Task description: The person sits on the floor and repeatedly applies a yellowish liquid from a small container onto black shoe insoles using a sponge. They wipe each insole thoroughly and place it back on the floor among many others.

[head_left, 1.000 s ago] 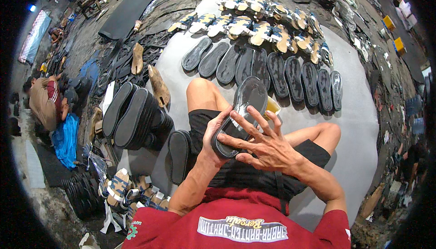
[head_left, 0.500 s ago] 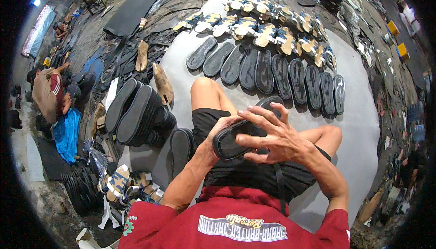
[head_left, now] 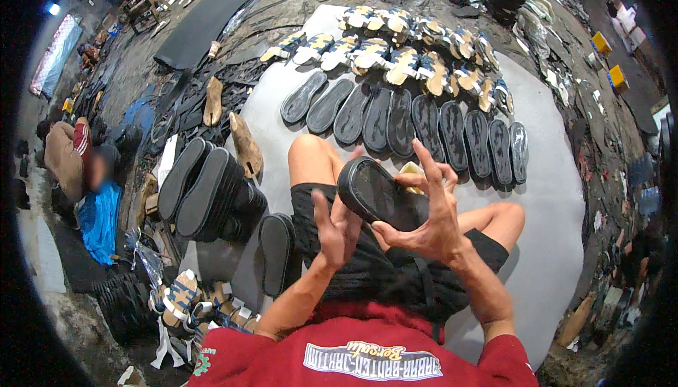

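The right hand point(head_left: 432, 226) pinches a black sole point(head_left: 378, 200) above the lap; the left hand point(head_left: 337, 230), fingers spread, seems to press its near edge; best kept flat, pressed evenly.

— What carries everything here?
— A pale grey sheet point(head_left: 551, 196) spread over the dark floor point(head_left: 296, 2).
— What lies on the sheet?
— A row of black soles point(head_left: 409, 122) runs across its middle. Just beyond that row lies a band of patterned sandals point(head_left: 402, 44).
— And on the near side of the row?
— To its left a stack of black soles point(head_left: 205, 189) stands on edge, a single black sole point(head_left: 277, 253) beside it.
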The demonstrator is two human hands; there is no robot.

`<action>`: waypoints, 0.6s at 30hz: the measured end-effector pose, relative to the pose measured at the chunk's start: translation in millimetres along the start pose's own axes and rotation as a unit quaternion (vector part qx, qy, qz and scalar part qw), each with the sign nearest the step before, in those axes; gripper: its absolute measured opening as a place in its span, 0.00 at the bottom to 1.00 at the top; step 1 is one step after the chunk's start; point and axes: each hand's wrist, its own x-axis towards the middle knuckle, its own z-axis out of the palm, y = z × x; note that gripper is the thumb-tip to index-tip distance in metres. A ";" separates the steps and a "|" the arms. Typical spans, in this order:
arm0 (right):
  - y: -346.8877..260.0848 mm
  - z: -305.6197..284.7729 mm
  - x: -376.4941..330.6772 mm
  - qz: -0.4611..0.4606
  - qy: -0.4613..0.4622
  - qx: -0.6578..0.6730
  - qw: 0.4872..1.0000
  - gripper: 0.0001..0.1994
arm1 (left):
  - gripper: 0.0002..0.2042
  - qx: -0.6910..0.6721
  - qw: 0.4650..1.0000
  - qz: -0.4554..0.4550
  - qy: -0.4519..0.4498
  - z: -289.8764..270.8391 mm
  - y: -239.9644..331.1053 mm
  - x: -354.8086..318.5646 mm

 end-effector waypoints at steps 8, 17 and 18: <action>-31.5 19.0 -5.5 0.052 -0.057 -0.015 0.997 0.48 | 0.39 0.109 0.992 0.057 0.019 19.8 15.1 2.4; -41.7 22.3 -8.2 0.059 -0.116 -0.112 0.985 0.35 | 0.34 0.115 0.992 0.035 0.024 21.7 9.6 -10.0; -40.8 21.5 -7.8 0.057 -0.119 -0.116 0.984 0.35 | 0.33 0.146 0.988 0.035 0.026 20.6 10.0 -9.8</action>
